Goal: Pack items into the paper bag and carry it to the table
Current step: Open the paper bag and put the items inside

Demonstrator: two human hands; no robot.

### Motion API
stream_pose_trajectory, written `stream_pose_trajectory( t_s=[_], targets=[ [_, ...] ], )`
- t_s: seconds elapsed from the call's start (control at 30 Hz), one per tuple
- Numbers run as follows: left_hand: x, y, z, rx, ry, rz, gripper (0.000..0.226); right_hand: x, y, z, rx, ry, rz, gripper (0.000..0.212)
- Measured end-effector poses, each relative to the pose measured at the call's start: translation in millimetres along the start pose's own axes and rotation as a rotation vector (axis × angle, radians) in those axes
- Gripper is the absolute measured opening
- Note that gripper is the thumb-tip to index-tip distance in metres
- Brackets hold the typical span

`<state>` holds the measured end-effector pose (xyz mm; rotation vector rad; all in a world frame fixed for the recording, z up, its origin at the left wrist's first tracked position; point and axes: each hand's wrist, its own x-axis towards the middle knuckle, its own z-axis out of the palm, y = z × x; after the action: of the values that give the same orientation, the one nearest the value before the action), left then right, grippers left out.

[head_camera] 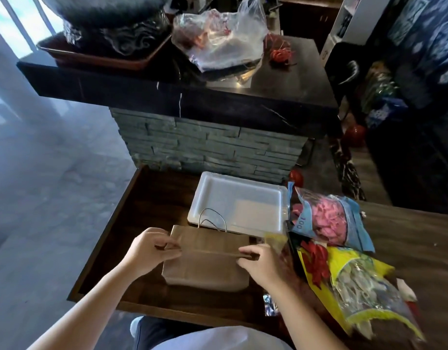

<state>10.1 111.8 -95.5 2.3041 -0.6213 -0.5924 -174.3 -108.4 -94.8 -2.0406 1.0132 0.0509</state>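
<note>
A brown paper bag (pixel 205 263) with thin cord handles lies flat and folded on the dark wooden table (pixel 152 198). My left hand (pixel 149 251) pinches its left edge at the fold. My right hand (pixel 261 263) pinches the right edge of the same fold. To the right lie a blue packet of pink pieces (pixel 326 218) and a yellow packet (pixel 357 286) holding red and pale items. A white foam tray (pixel 238 200) sits just behind the bag.
A stone-faced counter with a black top (pixel 182 97) rises behind the table, carrying a clear plastic bag (pixel 218 39), a red string bundle (pixel 279 55) and a dark pot on a tray (pixel 109 29). Grey floor lies to the left, cluttered dark shelves to the right.
</note>
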Motion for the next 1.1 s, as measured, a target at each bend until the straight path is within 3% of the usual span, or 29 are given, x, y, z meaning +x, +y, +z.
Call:
stream_pose_trajectory(
  t_s=[0.13,0.27,0.37,0.47,0.57,0.77,0.97,1.1],
  targets=[
    [-9,8,8,-0.403,0.114,-0.165,0.037,-7,-3,4,0.229,0.073,0.072,0.037],
    [-16,19,14,-0.427,0.334,-0.171,0.050,-9,-10,9,0.398,0.115,0.150,0.055],
    [-21,26,8,-0.422,0.426,-0.058,0.034,-9,-11,4,0.450,0.216,0.110,0.038],
    [-24,34,0,-0.349,0.501,0.064,0.022,-7,-14,-10,0.537,0.272,0.074,0.028],
    [-24,39,-8,-0.212,0.537,0.233,0.018,-10,-20,-22,0.535,0.245,-0.087,0.024],
    [-18,47,-14,0.372,0.379,0.501,0.012,-12,-29,-32,0.254,0.230,-0.344,0.013],
    [-17,64,-17,0.489,0.389,0.612,0.007,-7,-39,-34,0.102,0.264,-0.384,0.009],
    [-23,68,-21,0.522,0.376,0.716,0.011,2,-49,-36,-0.030,0.175,-0.359,0.012]
  ],
)
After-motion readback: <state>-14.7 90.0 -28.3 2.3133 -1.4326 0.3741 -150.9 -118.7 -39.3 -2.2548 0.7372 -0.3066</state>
